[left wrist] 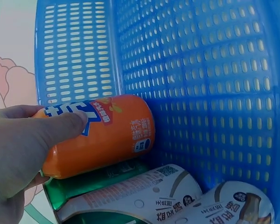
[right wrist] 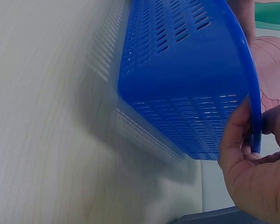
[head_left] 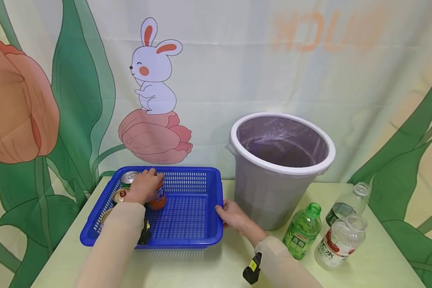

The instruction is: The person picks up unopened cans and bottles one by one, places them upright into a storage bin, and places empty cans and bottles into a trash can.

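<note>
Inside a blue plastic basket (head_left: 187,241), my left hand (head_left: 144,187) grips an orange soda can (left wrist: 102,140) near its top, thumb across the label. The can (head_left: 158,200) stands upright against or close to the basket floor; whether it touches cannot be told. Beside it are a green can (left wrist: 65,186) and white printed cans (left wrist: 144,191), partly hidden by my left arm in the head view. My right hand (head_left: 235,216) pinches the basket's right rim, with the thumb on one side and fingers on the other, as the right wrist view (right wrist: 256,158) shows.
A grey bin (head_left: 266,192) with a white rim and plastic liner stands right of the basket. Farther right are a green bottle (head_left: 302,232), a clear bottle (head_left: 349,204) and a clear wide-mouthed bottle (head_left: 340,244). A printed curtain (head_left: 216,80) hangs behind the table.
</note>
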`<state>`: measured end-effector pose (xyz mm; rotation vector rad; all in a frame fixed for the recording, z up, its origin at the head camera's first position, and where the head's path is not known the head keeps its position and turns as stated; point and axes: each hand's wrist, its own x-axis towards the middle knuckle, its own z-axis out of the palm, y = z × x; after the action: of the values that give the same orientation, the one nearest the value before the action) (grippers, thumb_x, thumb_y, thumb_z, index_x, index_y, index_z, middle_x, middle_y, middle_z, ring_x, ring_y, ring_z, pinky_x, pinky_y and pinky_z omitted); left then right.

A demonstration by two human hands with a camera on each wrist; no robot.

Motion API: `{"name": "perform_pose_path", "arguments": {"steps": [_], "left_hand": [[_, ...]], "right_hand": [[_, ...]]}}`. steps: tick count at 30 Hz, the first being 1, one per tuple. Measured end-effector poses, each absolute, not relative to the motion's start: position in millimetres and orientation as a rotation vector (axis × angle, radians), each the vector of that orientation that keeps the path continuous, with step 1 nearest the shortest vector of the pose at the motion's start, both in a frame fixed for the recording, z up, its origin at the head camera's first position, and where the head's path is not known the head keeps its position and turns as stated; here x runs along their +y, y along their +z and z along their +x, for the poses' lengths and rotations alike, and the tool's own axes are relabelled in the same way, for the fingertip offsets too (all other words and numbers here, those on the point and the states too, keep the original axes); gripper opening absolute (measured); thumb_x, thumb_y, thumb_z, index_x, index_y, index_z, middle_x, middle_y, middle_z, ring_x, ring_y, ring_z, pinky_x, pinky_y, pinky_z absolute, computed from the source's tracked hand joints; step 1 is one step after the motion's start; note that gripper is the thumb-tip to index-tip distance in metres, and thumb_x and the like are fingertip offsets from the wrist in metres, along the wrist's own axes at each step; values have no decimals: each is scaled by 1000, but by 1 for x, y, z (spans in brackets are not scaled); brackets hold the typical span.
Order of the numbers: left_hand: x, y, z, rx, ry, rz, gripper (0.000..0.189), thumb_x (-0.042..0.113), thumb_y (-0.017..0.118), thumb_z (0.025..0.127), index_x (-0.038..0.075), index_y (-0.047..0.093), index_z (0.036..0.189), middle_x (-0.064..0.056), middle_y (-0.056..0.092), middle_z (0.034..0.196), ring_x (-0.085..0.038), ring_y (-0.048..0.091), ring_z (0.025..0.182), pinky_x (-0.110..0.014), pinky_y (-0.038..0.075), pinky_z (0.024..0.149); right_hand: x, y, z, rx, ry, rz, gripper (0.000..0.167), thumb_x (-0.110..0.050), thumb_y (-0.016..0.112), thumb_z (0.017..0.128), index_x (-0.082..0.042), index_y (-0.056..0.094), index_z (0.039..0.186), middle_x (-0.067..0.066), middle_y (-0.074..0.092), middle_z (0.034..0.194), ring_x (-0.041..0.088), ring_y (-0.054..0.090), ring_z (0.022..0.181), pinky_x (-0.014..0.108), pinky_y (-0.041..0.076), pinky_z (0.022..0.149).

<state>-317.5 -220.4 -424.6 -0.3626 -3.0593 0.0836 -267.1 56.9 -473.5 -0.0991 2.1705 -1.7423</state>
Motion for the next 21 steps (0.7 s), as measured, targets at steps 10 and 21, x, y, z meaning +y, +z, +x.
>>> {"name": "perform_pose_path", "arguments": {"steps": [10,21], "left_hand": [[-217,-426,-321,-3063,108,-322,60,17,78,72,5,52,126,-24,49,119,-40,47,109,-55,40,96],[-215,-428,-323,-3030,91,-292,54,13,78,72,3,54,120,-24,49,117,-40,48,106,-54,42,94]], "right_hand": [[58,-476,-268,2181,-1729,-86,21,-15,45,96,4,45,103,25,62,99,28,66,79,36,57,62],[58,-476,-268,2156,-1755,-109,22,-15,44,96,5,44,105,29,60,102,37,65,84,37,57,62]]}}
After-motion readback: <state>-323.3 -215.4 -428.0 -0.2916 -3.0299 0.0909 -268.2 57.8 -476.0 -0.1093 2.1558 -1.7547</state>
